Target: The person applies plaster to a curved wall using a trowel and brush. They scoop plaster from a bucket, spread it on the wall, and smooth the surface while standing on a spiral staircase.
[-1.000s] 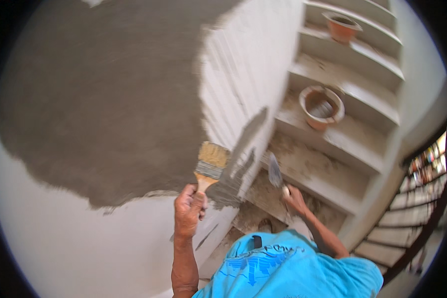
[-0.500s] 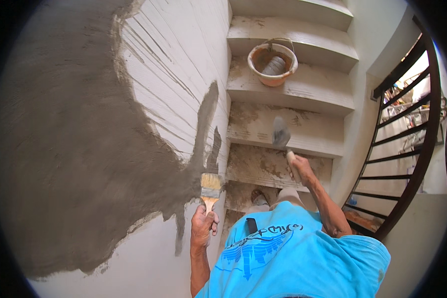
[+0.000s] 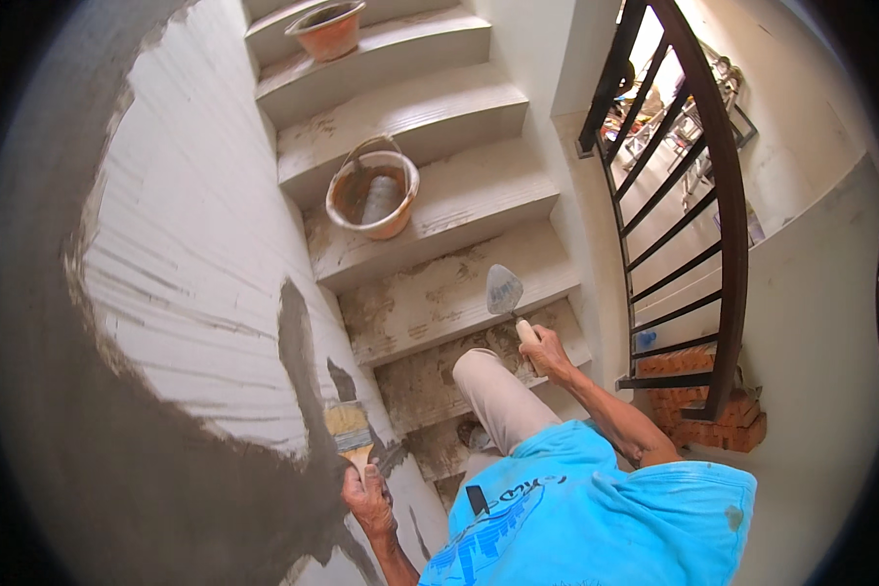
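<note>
Low on the left, my left hand [image 3: 368, 500] is closed round the wooden handle of a flat paintbrush [image 3: 349, 430]. Its bristles lie at the wall [image 3: 181, 293], over a patch of wet grey coating; whether they touch it I cannot tell. My right hand [image 3: 547, 354] grips the pale handle of a pointed trowel [image 3: 504, 290], held out over the steps with its blade up and away from me. Grey smears mark the blade. Further up the stairs, a white-rimmed bucket [image 3: 391, 223] with a wire handle holds a grey cylindrical thing [image 3: 381, 199].
Curved, stained stairs [image 3: 459, 220] climb away in front of me. A second, orange bucket [image 3: 330, 39] stands higher up. On the right runs a dark railing [image 3: 732, 225], with stacked red bricks [image 3: 708, 415] below it. My bent knee [image 3: 503, 391] is over the lower steps.
The view has turned and shifted, bringing the second bucket and the bricks into sight. My leg now shows raised over the steps. Both hands keep hold of the brush and the trowel.
</note>
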The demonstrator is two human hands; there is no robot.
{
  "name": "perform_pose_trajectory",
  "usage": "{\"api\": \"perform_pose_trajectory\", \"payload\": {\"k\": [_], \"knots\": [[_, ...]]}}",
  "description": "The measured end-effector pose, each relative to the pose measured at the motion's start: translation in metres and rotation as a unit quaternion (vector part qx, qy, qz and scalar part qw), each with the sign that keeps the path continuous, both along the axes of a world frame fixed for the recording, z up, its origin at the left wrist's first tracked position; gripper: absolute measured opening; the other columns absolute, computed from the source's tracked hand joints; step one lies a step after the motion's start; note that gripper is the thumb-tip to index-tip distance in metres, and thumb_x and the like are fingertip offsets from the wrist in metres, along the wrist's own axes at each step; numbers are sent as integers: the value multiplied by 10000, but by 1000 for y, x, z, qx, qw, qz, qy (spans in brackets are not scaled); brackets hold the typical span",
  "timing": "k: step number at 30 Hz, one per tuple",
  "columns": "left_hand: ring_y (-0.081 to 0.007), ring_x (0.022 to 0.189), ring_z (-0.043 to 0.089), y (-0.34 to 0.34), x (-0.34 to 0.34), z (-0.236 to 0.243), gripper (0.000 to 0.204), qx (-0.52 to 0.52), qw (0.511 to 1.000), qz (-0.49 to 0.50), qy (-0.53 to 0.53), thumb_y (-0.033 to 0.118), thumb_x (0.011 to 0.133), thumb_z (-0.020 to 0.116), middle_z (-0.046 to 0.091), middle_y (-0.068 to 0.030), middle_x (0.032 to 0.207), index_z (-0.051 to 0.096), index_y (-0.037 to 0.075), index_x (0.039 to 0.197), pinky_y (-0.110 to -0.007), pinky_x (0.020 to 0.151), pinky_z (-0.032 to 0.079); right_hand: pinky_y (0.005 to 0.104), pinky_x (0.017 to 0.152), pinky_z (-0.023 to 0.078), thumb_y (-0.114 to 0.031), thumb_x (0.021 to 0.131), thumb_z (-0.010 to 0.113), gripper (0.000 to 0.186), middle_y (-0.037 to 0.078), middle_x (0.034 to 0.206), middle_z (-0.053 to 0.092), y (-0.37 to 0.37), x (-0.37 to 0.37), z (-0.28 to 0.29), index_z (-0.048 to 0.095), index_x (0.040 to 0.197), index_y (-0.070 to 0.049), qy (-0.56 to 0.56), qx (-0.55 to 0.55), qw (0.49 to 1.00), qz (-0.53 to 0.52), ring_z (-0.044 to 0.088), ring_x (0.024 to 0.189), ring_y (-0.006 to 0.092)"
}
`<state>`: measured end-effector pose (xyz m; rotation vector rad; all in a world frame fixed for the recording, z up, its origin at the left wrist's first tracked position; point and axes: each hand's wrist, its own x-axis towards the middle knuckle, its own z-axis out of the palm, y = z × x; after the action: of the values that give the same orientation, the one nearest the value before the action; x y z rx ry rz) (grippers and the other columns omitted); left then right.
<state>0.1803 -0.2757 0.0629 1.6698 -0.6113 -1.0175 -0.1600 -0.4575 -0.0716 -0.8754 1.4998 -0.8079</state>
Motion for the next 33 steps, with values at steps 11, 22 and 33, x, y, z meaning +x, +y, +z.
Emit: {"api": "perform_pose_trajectory", "payload": {"k": [11,22,33], "knots": [[-61,618,420,-145,29,31,220,-136,966,14,-220,233,976,631,470,33,706,611,14,971,-227,543,362,308,460,436,-173,699,656,278,65,671,569,-41,-24,-23,611,911,2,47,-24,999,11,534,523,126],[-72,528,472,-284,52,66,265,-25,980,10,-195,268,903,685,518,16,651,678,6,943,-257,469,447,430,641,517,-118,701,711,316,153,787,648,-276,-73,194,614,998,-75,402,-400,824,6,651,729,349],[-94,424,416,-230,22,51,357,-11,996,10,88,301,967,572,461,2,575,615,-53,977,-308,451,523,415,688,469,-108,708,681,138,58,737,551,-417,-188,427,598,817,-125,723,-534,437,-32,591,767,250]]}}
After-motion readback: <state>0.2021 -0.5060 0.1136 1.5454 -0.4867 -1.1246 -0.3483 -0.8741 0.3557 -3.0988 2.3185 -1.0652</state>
